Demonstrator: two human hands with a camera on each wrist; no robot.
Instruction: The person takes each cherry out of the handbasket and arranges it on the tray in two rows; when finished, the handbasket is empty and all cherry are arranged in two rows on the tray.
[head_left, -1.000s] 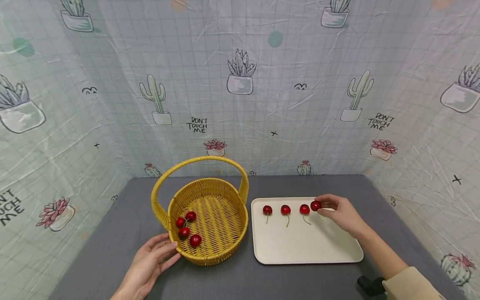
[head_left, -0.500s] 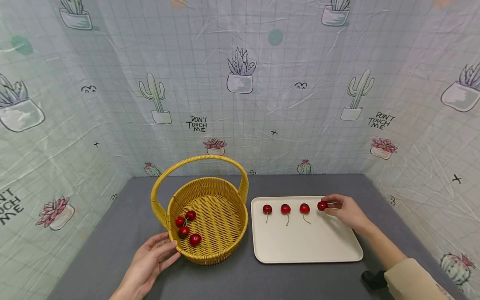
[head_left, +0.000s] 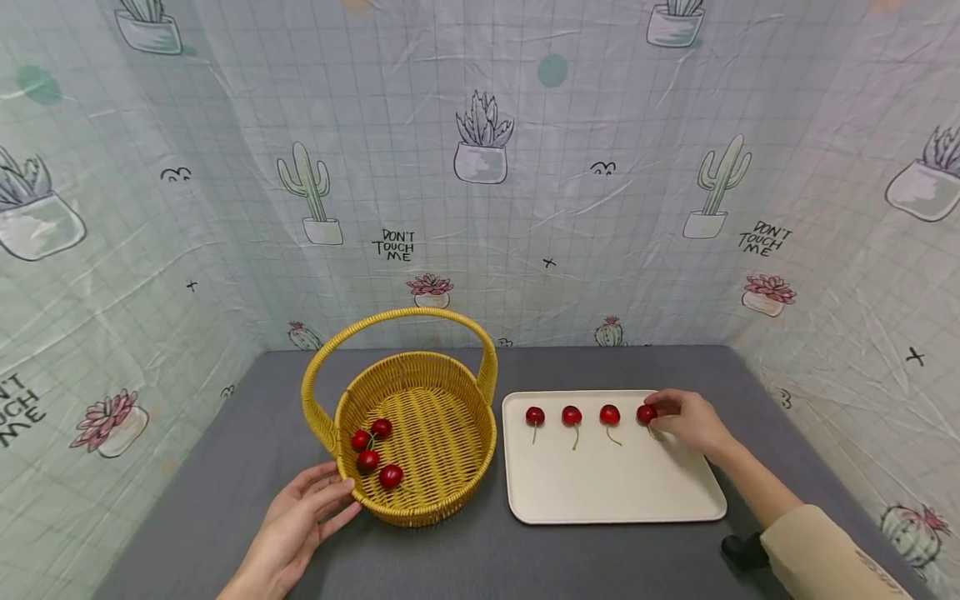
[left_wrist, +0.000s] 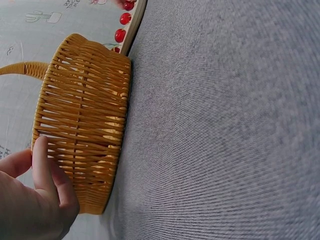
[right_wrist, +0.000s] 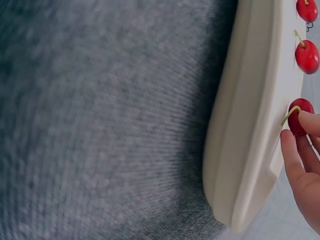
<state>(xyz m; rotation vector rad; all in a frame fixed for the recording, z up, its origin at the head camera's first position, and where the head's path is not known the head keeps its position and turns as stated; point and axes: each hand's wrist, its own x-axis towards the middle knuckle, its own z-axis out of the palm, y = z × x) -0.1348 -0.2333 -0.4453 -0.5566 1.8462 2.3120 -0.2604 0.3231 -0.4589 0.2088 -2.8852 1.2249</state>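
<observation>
Cherry [head_left: 646,414] at the right end of a row of four sits near the far edge of the cream tray [head_left: 600,492], pinched, from my remote post, by the right hand [head_left: 693,425]. With the left hand [head_left: 294,518] (fingers bent at the rim) I hold the yellow wicker basket [head_left: 435,425], four more cherries [head_left: 391,477] inside.

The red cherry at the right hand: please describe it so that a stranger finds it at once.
Right of the yellow woven basket lies a cream rectangular tray. Along its far edge four red stemmed cherries form a row. The rightmost cherry is the only one the right hand touches.
</observation>
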